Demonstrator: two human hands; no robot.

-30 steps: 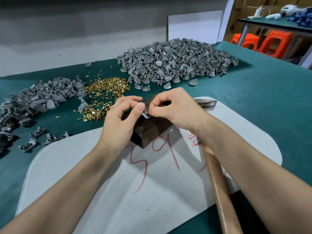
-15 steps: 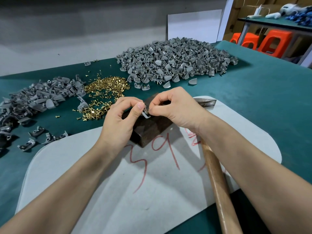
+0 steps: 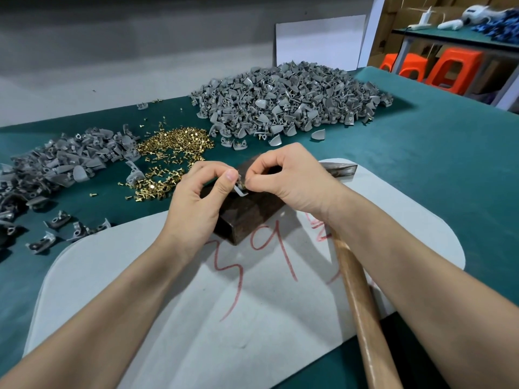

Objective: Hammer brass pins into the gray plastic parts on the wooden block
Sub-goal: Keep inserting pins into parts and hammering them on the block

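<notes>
Your left hand pinches one gray plastic part between thumb and forefinger, holding it on the top of the single dark wooden block. Your right hand meets it there, fingertips pressed together on one small brass pin at the part; how far the pin sits in, you cannot tell. The block rests on one white mat marked with red writing. One hammer lies under your right forearm, its wooden handle running toward you and its metal head beside the block's far end. Beyond the block, on the green table cover, lie one heap of loose brass pins and two heaps of gray parts: a large one at the back and a smaller one to your left, with a few strays near the mat's left edge. Three orange stools stand at the far right.
</notes>
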